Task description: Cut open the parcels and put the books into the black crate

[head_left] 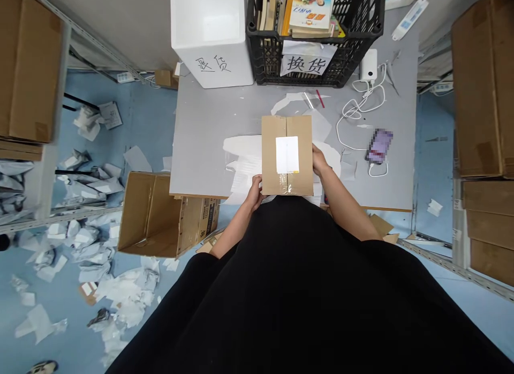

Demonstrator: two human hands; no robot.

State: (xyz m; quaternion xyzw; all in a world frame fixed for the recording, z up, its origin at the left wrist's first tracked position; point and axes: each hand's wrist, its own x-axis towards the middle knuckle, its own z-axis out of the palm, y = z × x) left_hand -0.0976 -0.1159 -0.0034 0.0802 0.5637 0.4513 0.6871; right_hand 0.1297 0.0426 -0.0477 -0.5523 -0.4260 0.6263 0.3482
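Note:
Between both hands is a brown cardboard box [270, 154] with a white label [287, 155] on its face and clear tape along its seam. My left hand [255, 193] grips the lower left edge. On the opposite side, my right hand [319, 161] is closed on the right edge, its fingertips partly hidden behind the box. Under and around the box lie torn white sheets of paper [247, 165] on the grey table [204, 127]. A thin red stick [320, 98] rests just beyond the box.
A white bin [212, 58] and a black crate [269, 63] of books stand at the table's back. To the right are a phone [379, 146], a white cable [353, 114] and scissors [391, 76]. An open carton [150, 213] stands left; discarded packaging [132, 293] litters the floor.

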